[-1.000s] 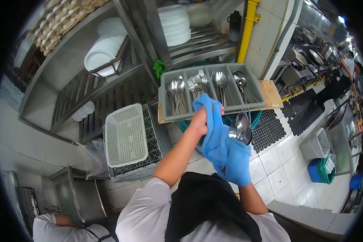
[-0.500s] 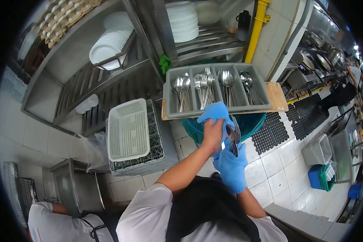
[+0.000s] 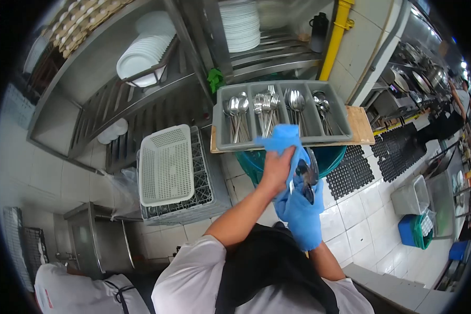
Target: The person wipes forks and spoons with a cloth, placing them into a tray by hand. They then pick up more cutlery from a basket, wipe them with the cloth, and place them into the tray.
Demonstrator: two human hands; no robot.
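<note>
My left hand, bare, is closed on a blue cloth just in front of the cutlery tray. Close beside it, my right hand wears a blue glove and grips several pieces of cutlery, spoons among them, with their heads sticking up. The cloth touches or nearly touches these pieces; motion blur hides the exact contact. Beyond both hands lies a grey cutlery tray with compartments of spoons, forks and more cutlery.
The tray rests on a wooden board above a bin with a green liner. Left of it, a white perforated basket sits on a grey dish rack. Plates stand on metal shelves. Another person is at lower left.
My left hand and the cloth have shifted slightly, the cloth now bunched higher beside the cutlery. The cutlery in my right hand has tilted a little. The other person at lower left has moved slightly.
</note>
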